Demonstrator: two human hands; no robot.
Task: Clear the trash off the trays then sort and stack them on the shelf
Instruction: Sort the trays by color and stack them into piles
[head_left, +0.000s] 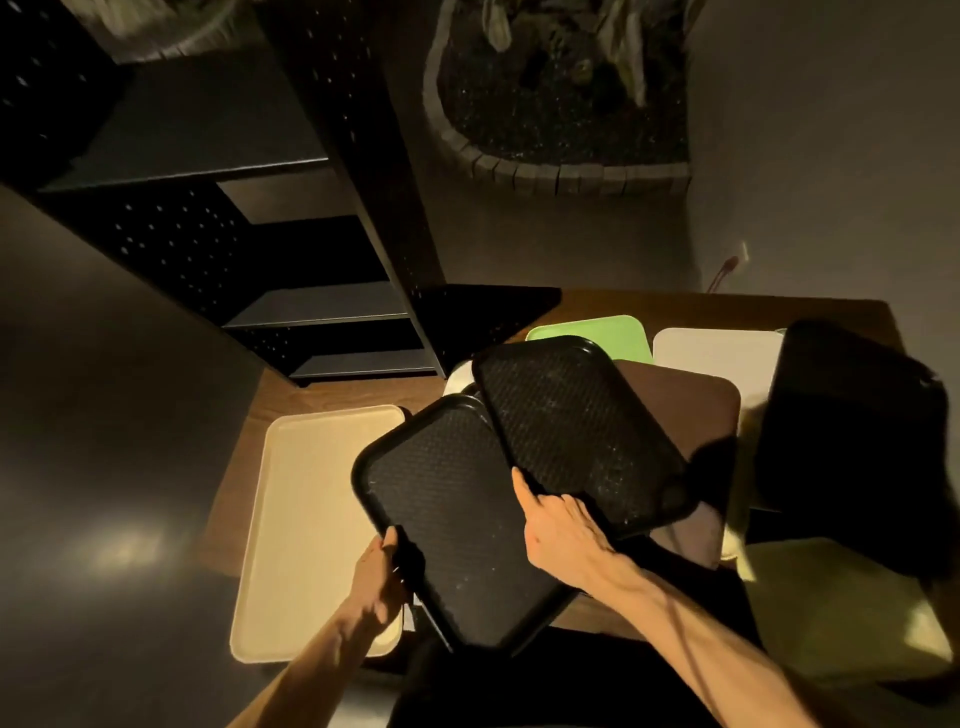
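left hand (382, 566) grips rim of near black tray (452, 514); right hand (558, 525) pinches edge of second black tray (576, 431), both above table (332, 389). trays look stiff, light, maybe slippery; hold at rims.

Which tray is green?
The green tray at the table's far edge, partly hidden behind the black tray that the right hand holds. The others are black, brown, cream or white.

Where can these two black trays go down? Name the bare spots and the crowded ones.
Free: the dark shelf boards left of the table, and a wood strip between shelf and cream tray. Crowded: the middle, where green, white and brown trays overlap.
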